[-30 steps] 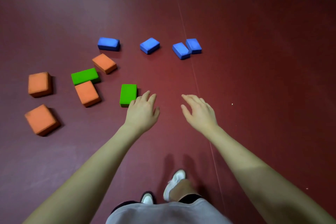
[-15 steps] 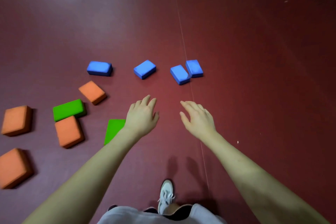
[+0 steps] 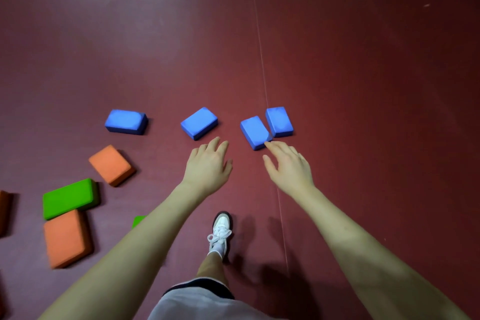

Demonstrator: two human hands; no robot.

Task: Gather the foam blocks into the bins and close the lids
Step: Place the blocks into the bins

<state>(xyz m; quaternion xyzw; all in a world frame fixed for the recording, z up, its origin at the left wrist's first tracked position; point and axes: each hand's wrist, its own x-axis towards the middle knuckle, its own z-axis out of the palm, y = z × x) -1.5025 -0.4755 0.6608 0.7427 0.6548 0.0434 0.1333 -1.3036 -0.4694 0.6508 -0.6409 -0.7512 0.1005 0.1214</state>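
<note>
Orange blocks (image 3: 68,238) and a green block (image 3: 69,198) lie on the floor (image 3: 363,86) at your far left, with four blue blocks (image 3: 199,123) in a row ahead. Your left hand (image 3: 207,167) hovers just short of the second blue one, fingers relaxed, holding nothing. Your right hand (image 3: 289,167), also loose and empty, reaches with fingertips at the third blue block (image 3: 254,132).

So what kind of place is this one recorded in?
Probably an indoor gym or activity room: a dark red floor with a thin seam line, and foam blocks scattered straight on it. No furniture or bins in view.
</note>
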